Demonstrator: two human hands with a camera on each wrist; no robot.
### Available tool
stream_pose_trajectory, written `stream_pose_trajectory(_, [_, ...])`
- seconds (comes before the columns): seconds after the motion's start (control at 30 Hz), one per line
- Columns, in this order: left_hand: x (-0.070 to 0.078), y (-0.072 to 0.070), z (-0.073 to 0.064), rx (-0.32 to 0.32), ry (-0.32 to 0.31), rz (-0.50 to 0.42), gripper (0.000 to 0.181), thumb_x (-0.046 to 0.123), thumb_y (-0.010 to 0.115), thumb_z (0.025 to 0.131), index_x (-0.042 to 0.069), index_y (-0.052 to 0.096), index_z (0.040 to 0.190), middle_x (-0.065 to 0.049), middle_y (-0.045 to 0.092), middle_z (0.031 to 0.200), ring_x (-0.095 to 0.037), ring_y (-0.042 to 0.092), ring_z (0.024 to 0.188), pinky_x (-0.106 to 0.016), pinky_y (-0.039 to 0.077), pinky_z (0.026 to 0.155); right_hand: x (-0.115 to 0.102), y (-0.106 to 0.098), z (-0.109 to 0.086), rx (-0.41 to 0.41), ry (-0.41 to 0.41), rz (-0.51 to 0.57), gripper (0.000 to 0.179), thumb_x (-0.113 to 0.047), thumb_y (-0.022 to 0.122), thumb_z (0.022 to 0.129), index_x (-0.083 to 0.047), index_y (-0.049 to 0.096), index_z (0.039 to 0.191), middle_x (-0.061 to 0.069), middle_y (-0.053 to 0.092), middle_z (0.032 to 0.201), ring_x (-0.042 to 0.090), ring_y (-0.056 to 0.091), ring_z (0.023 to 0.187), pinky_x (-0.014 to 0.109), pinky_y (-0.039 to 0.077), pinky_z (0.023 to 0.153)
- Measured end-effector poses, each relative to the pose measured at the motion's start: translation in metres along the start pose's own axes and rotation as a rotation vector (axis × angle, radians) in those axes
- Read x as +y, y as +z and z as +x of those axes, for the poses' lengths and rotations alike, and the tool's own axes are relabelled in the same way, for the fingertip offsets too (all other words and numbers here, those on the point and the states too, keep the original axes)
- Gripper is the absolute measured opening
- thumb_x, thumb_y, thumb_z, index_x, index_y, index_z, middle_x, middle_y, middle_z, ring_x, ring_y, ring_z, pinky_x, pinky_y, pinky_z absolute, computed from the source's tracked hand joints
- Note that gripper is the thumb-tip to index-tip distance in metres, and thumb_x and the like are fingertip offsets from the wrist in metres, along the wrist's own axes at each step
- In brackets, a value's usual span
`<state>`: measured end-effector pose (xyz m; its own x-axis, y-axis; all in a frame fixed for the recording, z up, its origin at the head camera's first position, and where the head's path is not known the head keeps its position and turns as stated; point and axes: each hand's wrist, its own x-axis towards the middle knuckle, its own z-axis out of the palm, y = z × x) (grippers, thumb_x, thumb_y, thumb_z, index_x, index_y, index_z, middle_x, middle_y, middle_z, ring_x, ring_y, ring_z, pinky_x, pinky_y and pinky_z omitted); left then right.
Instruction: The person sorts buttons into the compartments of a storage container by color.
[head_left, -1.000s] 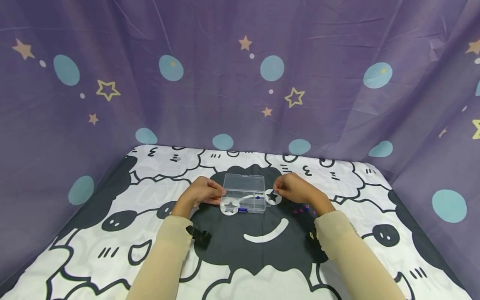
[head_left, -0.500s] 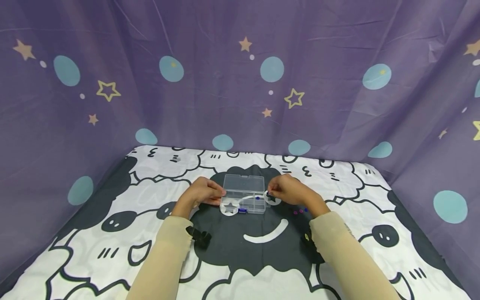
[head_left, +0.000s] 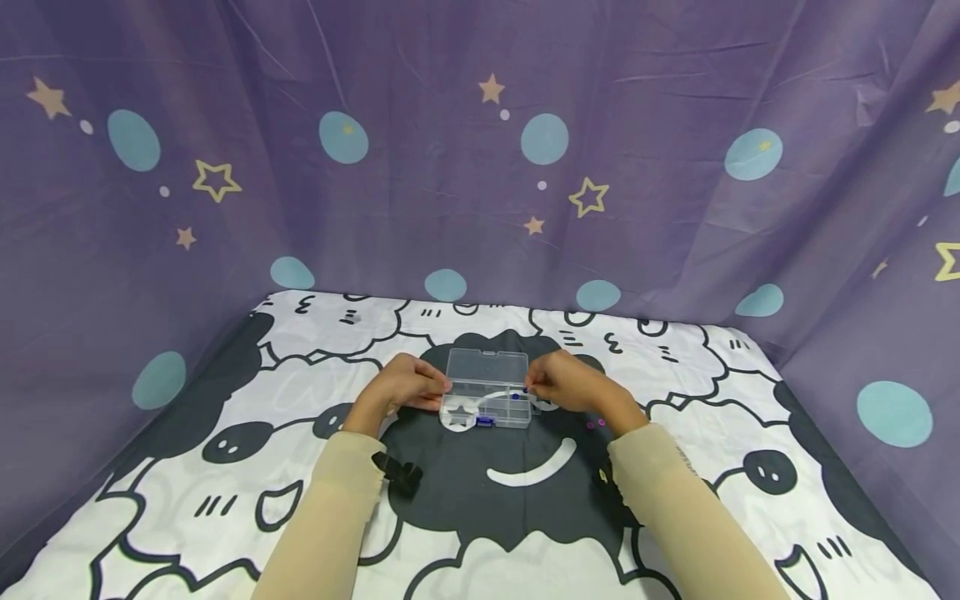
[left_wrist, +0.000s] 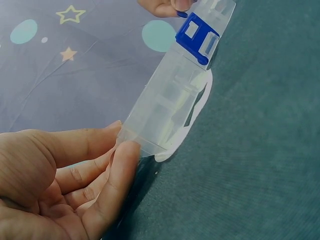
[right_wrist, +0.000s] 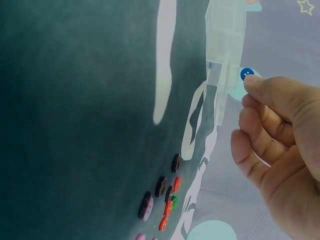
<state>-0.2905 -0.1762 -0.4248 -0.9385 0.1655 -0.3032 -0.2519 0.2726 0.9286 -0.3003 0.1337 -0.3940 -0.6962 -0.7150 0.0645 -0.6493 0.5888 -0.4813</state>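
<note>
A clear plastic compartment box with a blue latch stands with its lid raised, on the dark cloth. My left hand holds its left end between thumb and fingers. The right hand is over the box's right end. Between its thumb and forefinger it pinches a blue button, apart from the box wall in the right wrist view; the other fingers are loosely curled. Another blue button shows inside the box.
Several loose buttons lie on the cloth to the right, among them a red one, a green one and a pink one. The cloth has a printed sheep pattern. A purple curtain hangs behind.
My right hand has moved left, from beside the box to over its right end, carrying the blue button. The left hand and the box have stayed in place.
</note>
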Motion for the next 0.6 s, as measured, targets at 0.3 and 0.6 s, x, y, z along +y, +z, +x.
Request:
stream_pose_trajectory(0.3, [0.0002,0.0002,0.0001,0.005,-0.008,0.012,0.015,0.002,0.076,0.092,-0.004,0.075,0.106,-0.016,0.071,0.093,-0.017,0.072,0.068,-0.032,0.066,0.068,-0.0011,0.0018,0.0011,-0.019,0.011,-0.017,0.012,0.003,0.064,0.096,-0.005,0.074,0.095,0.003,0.071,0.084,0.007,0.053,0.066,0.024,0.051,0.059])
stream_pose_trajectory(0.6, [-0.0004,-0.0004,0.0010,0.005,-0.003,0.010,0.016,0.003,0.076,0.092,-0.004,0.075,0.106,-0.017,0.071,0.094,-0.017,0.072,0.068,-0.032,0.066,0.068,0.0042,0.0006,-0.0027,-0.001,0.003,-0.025,0.010,0.001,0.067,0.096,-0.005,0.074,0.094,0.002,0.072,0.080,0.005,0.054,0.065,0.023,0.051,0.060])
